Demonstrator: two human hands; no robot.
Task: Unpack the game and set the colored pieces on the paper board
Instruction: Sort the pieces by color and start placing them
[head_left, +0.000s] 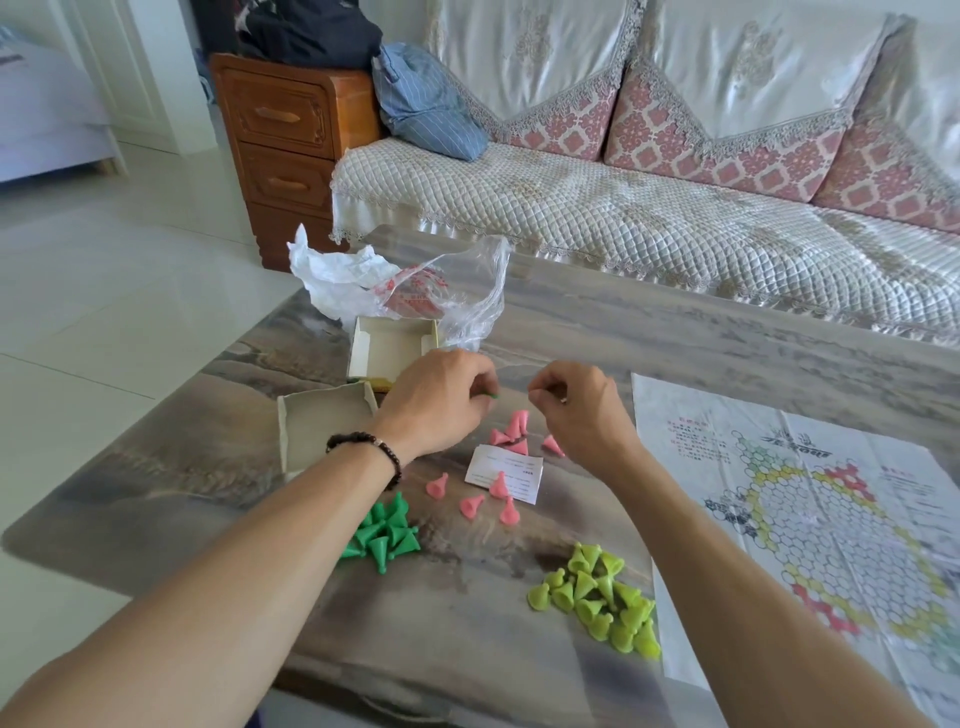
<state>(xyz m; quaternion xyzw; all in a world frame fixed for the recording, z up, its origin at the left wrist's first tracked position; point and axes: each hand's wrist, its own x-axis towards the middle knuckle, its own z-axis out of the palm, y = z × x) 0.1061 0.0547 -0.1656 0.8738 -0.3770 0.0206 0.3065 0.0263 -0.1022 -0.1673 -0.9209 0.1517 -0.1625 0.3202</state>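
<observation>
Both hands are hovering above the worktop (571, 322), the left hand (439, 400) pinching a small green piece (491, 396) in a closed grip, the right hand (576, 402) curling its fingers shut, contents unclear. Pink pieces (511, 431) are lying scattered around a paper slip (506, 470); dark green pieces (384, 535) and lime pieces (602, 597) are sitting in separate heaps, beside the paper board (831, 519).

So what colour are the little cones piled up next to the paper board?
Yellow-green, a light lime. The cones show best in the head view, beside the paper board.

A home living room: a sofa (649, 218) with quilted cover and patterned cushions (722, 150), a wooden drawer chest (291, 150), pale tiled floor (104, 291), and a low marble-look counter (675, 332).
</observation>
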